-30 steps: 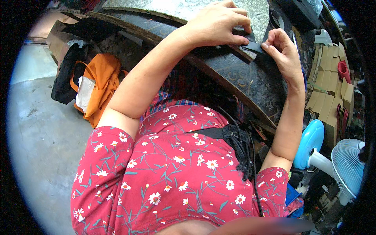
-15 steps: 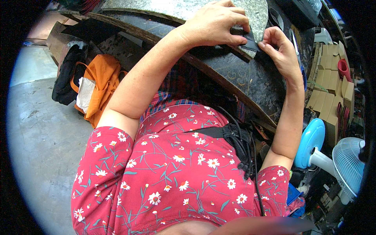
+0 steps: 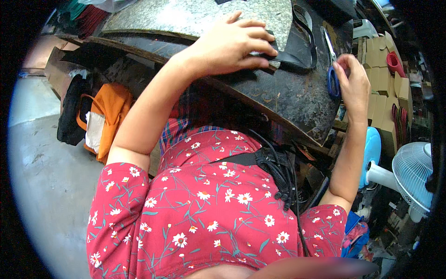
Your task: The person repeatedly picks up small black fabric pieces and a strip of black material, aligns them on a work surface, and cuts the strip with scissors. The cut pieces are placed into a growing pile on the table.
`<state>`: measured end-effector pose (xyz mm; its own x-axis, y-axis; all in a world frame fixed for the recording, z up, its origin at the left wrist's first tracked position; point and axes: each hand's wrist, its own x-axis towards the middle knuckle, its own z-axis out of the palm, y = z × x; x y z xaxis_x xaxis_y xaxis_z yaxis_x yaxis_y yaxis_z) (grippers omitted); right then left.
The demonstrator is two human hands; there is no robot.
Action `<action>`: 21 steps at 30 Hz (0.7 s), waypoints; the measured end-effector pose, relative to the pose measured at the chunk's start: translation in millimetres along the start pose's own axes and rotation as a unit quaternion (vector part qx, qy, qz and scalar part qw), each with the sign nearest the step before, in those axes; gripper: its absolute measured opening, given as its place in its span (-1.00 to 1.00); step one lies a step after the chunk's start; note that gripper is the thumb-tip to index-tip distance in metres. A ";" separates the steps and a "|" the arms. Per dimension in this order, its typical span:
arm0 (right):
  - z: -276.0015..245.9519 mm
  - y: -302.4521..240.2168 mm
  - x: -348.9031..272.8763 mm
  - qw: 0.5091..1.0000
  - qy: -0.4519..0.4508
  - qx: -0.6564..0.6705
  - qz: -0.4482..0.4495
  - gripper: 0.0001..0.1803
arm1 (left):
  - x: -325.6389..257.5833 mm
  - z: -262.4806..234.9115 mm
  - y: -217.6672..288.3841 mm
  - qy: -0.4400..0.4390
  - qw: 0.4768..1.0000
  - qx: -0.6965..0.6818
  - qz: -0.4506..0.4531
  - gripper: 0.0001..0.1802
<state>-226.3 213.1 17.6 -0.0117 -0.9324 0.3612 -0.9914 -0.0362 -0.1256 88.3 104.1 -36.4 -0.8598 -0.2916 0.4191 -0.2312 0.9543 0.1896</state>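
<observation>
My left hand (image 3: 237,44) lies palm down on a strip of black material (image 3: 290,56), pressing it against the dark worn worktable (image 3: 278,100). The strip runs right from under my fingers and loops back near a black strap (image 3: 309,28). My right hand (image 3: 354,86) is out at the table's right edge, its fingers closing around the blue handles of a pair of scissors (image 3: 332,74) whose blades point away from me. A grey speckled slab (image 3: 195,16) lies on the table behind my left hand.
An orange bag (image 3: 109,121) and a black bag (image 3: 69,116) sit on the grey floor at left. Cardboard boxes (image 3: 385,60) are stacked at right, with a white fan (image 3: 411,172) and a blue one (image 3: 371,149) below them.
My right hand has left the black strip and moved right to the scissors at the table's edge. My left hand stays pressed on the strip.
</observation>
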 end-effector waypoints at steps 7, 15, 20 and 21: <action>-12.7 23.9 -33.6 0.961 -0.178 -0.068 0.198 -0.47 | -12.0 12.2 41.0 0.085 0.990 0.086 -0.067 -0.56; -13.9 43.9 -29.0 0.922 -0.170 0.165 0.305 -0.64 | -15.1 4.3 39.7 0.085 0.985 0.119 -0.092 -0.69; -28.7 9.7 -61.8 0.834 -0.206 0.457 0.230 -0.71 | -22.1 6.8 32.0 0.161 0.979 0.115 -0.050 -0.80; -32.8 -1.4 -67.0 0.789 -0.239 0.497 0.273 -0.72 | -22.5 8.7 32.2 0.167 0.979 0.105 -0.058 -0.80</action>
<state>-228.5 287.4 23.9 -0.1158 -0.9274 -0.3557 -0.2618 0.3740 -0.8897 96.2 142.0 -47.4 -0.6333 -0.3705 0.6794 -0.4366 0.8960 0.0816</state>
